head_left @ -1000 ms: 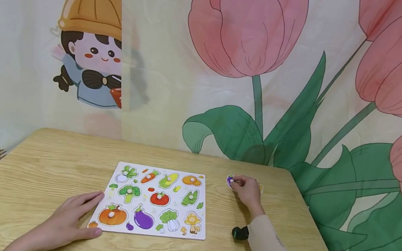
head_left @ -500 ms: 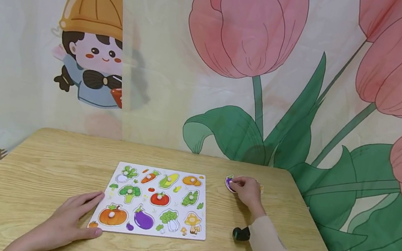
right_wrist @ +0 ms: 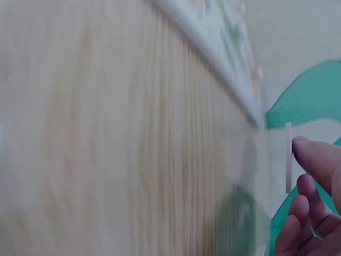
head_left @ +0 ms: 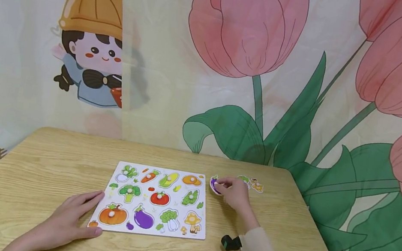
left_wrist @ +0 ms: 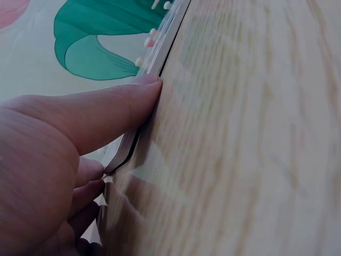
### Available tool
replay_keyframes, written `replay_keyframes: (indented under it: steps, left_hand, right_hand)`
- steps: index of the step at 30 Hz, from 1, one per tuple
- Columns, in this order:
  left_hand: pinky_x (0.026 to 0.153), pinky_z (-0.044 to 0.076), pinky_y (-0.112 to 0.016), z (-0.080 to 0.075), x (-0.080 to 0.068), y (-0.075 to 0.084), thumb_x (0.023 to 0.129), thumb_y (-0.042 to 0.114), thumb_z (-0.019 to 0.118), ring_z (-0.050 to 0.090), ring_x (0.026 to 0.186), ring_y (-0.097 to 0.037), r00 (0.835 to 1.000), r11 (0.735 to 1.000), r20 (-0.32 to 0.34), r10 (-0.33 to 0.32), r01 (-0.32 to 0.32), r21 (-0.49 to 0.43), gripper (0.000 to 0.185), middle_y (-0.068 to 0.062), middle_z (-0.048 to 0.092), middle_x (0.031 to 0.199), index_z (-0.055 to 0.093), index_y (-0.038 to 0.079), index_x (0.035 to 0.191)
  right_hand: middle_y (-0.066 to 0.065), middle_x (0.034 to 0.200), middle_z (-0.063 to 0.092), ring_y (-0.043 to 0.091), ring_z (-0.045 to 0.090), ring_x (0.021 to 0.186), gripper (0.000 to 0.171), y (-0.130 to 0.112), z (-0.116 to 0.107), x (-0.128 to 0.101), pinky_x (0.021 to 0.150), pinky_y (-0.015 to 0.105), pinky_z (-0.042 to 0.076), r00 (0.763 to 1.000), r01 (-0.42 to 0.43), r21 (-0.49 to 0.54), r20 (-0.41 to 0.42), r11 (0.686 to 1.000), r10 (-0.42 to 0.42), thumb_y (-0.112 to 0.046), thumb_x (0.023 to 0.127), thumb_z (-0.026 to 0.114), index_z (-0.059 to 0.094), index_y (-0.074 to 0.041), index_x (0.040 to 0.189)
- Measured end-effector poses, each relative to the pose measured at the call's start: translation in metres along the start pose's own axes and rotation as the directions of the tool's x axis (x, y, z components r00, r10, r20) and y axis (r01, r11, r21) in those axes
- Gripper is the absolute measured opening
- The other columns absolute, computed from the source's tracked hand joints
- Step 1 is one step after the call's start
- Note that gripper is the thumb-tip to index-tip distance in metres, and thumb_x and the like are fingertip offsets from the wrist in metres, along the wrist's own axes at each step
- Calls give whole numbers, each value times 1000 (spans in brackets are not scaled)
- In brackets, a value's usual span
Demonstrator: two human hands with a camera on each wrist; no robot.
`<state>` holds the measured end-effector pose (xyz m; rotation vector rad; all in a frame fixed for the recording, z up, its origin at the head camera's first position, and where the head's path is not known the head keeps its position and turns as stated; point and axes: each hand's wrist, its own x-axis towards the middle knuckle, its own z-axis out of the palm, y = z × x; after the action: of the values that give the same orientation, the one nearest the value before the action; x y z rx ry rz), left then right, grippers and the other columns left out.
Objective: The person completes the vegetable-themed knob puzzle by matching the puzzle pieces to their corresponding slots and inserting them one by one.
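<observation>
A white vegetable puzzle board point(head_left: 151, 232) lies on the table. My left hand point(head_left: 64, 213) holds its near left corner, thumb on the front edge and fingers along the left side; the left wrist view shows the thumb point(left_wrist: 120, 109) pressed to that edge. Just beyond the board's right edge, my right hand point(head_left: 236, 196) pinches a purple eggplant puzzle piece point(head_left: 213, 185) by its knob. In the right wrist view the piece point(right_wrist: 289, 160) appears edge-on, off the table. The eggplant picture point(head_left: 143, 219) on the board shows no knob, unlike the pumpkin point(head_left: 117, 218) beside it.
Behind the right hand lie a mushroom piece point(head_left: 257, 187) and a partly hidden green-topped piece point(head_left: 243, 178). A black device point(head_left: 231, 243) sticks out from the right sleeve. A wall hanging with tulips point(head_left: 250, 29) stands behind the wooden table point(head_left: 75, 158).
The right hand has moved left towards the board with the eggplant piece, uncovering the mushroom and green-topped pieces. The left hand and the board stay where they were.
</observation>
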<state>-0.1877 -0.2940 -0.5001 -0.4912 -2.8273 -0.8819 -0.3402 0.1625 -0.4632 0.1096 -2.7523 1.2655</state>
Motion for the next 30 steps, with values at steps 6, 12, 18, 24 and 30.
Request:
replay_keyframes:
  steps: [6,12,18,24,30]
  left_hand:
    - [104,35,-67,1,1,1,84,53,87,35,141,-46,1000,1000,2,-3,3,4,99,-19,45,159,48,0,158]
    - [105,34,-67,1,1,1,84,52,87,35,141,-46,1000,1000,1,0,0,1,99,-19,45,159,47,-1,158]
    - [104,34,-66,1,0,1,83,52,88,35,141,-46,1000,1000,-5,3,-3,4,99,-19,45,159,48,-1,157]
    - [104,35,-66,2,0,0,84,50,88,35,140,-46,1000,1000,-16,13,-13,10,98,-19,45,159,48,-1,157]
    - [103,35,-66,2,0,-1,83,50,88,36,140,-46,1000,1000,-22,20,-19,12,98,-20,45,158,49,-1,157]
  right_hand:
    - [2,88,66,17,55,75,13,-20,12,-26,56,25,43,1000,0,45,29,999,-1,-22,96,82,84,-15,106]
    - [1,88,66,18,55,79,12,-38,23,-51,57,24,42,999,6,72,49,997,-9,-24,96,82,84,-15,105]
    - [-1,85,64,17,55,81,9,-50,41,-75,59,23,41,998,-21,137,67,990,11,-25,95,83,84,-18,99]
    - [-5,78,65,13,56,75,4,-61,56,-91,59,22,41,996,22,150,88,988,-35,-21,91,86,84,-18,93]
    - [-7,77,63,8,55,70,3,-74,68,-100,59,21,43,991,58,156,111,986,-76,-17,89,87,85,-18,91]
